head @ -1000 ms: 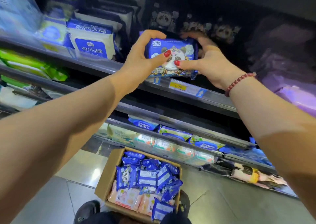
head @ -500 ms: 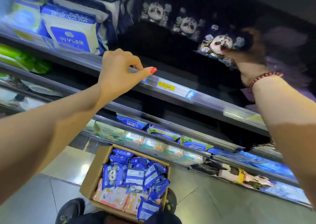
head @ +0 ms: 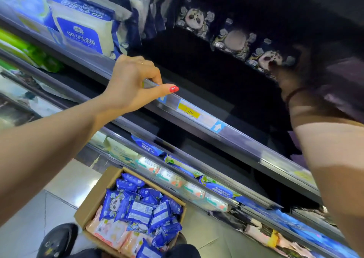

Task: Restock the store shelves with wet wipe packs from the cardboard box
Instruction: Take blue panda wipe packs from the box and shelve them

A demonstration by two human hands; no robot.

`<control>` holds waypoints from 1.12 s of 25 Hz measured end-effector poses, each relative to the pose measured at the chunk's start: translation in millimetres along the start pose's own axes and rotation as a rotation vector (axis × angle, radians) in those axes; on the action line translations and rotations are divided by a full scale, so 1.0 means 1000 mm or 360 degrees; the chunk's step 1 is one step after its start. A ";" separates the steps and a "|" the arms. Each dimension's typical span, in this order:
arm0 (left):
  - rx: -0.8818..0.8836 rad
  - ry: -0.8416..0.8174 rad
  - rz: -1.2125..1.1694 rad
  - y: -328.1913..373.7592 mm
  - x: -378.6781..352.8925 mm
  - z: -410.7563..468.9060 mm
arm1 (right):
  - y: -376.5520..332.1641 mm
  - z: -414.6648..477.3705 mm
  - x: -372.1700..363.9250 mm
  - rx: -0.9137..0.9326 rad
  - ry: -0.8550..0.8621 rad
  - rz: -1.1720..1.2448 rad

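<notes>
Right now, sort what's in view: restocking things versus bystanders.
Job: cardboard box; blue panda wipe packs in it; shelved panda pack at right-hand grip; left-hand grip on shelf rail.
Bystanders: 99.9% wipe pack; green packs; yellow price tag; black shoe.

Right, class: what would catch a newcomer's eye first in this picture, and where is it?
The left hand, red thumbnail showing, grips the shelf rail mid-frame. Below it on the floor sits an open box heaped with blue packs. Upper right, the right hand reaches into the dark shelf at a panda pack.
</notes>
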State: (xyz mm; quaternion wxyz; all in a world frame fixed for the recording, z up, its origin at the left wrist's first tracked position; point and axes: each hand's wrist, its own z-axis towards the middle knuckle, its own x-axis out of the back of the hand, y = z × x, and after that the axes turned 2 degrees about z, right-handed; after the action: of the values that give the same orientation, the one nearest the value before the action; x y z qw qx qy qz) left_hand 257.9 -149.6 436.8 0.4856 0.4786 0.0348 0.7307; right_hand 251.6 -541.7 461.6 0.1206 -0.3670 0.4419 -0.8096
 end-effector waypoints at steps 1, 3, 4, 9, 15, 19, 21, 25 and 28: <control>-0.0003 0.0015 0.0034 0.000 -0.001 0.000 | -0.002 0.002 0.002 0.0001 -0.0082 -0.0038; -0.0001 0.0021 0.0068 -0.001 -0.001 0.000 | -0.018 -0.011 0.000 -0.0092 -0.0169 -0.0135; -0.0004 0.0018 0.0078 -0.002 -0.001 0.000 | -0.023 -0.018 -0.002 -0.0049 -0.0158 -0.0175; -0.0029 0.0016 0.0080 -0.002 -0.001 0.000 | -0.043 -0.037 -0.007 -0.0057 -0.0110 -0.0384; 0.0053 -0.0041 0.0012 0.003 0.004 -0.003 | -0.060 -0.060 -0.001 -0.0063 -0.0099 -0.0526; -0.0004 -0.0221 -0.0048 0.005 0.020 -0.003 | -0.080 -0.097 0.001 -0.0099 -0.0198 -0.0610; -0.0175 -0.0256 0.0001 0.001 0.033 -0.006 | -0.098 -0.124 0.001 -0.0017 -0.0167 -0.0577; -0.0505 -0.0306 0.0175 -0.012 0.062 -0.030 | -0.128 -0.208 0.006 0.0342 -0.0163 -0.0555; -0.0593 -0.0391 0.0247 -0.017 0.075 -0.055 | -0.141 -0.277 -0.003 0.0530 -0.0219 -0.0579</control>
State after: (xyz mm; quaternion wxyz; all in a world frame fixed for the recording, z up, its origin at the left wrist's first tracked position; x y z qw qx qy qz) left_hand 224.1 -62.0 448.6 0.5086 0.4671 -0.1971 0.6959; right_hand 77.3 -284.5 479.7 0.0614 -0.4698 0.2200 -0.8527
